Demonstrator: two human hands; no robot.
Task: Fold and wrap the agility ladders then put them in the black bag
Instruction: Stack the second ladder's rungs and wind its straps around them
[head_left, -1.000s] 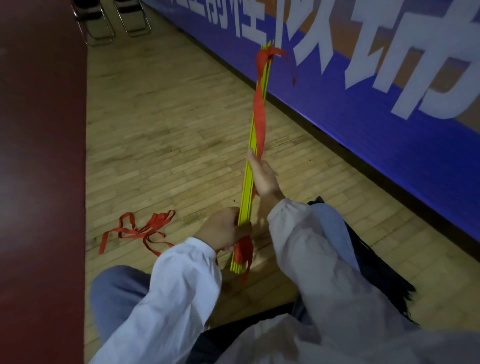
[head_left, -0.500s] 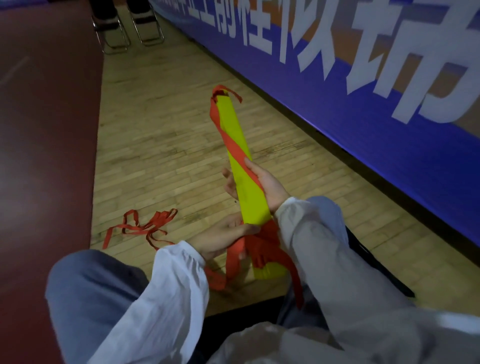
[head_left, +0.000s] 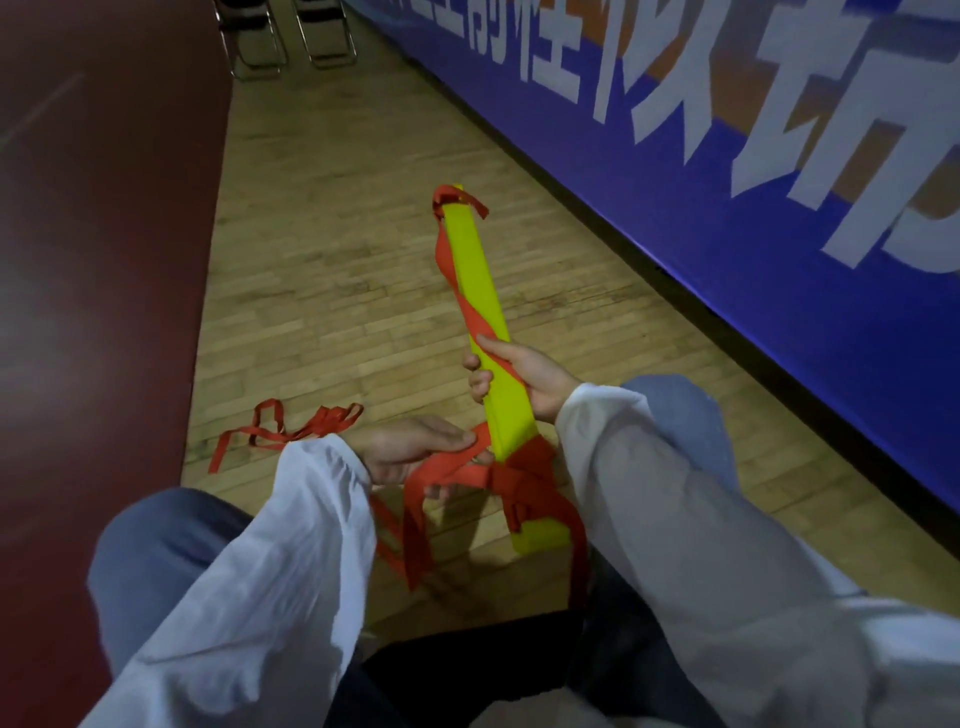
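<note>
A stacked bundle of yellow ladder rungs (head_left: 475, 275) stands tilted in front of me, its near end low by my knees, its far end pointing away. Red strap (head_left: 470, 312) spirals around it and bunches near the bottom. My right hand (head_left: 519, 376) grips the bundle at its middle, thumb on top over the strap. My left hand (head_left: 415, 449) holds the loose red strap (head_left: 447, 465) just left of the bundle's lower part. More strap hangs below in loops. Dark fabric, possibly the black bag (head_left: 467, 670), lies under my legs.
A second tangle of red strap (head_left: 291, 428) lies on the wooden floor to the left. A dark red floor zone (head_left: 93, 260) borders the left. A blue banner wall (head_left: 727, 182) runs along the right. Metal chair legs (head_left: 285, 41) stand far ahead.
The bundle turned from edge-on to showing its flat yellow face and tipped lower. My left hand shifted from the rungs to the loose strap, which now wraps the lower part.
</note>
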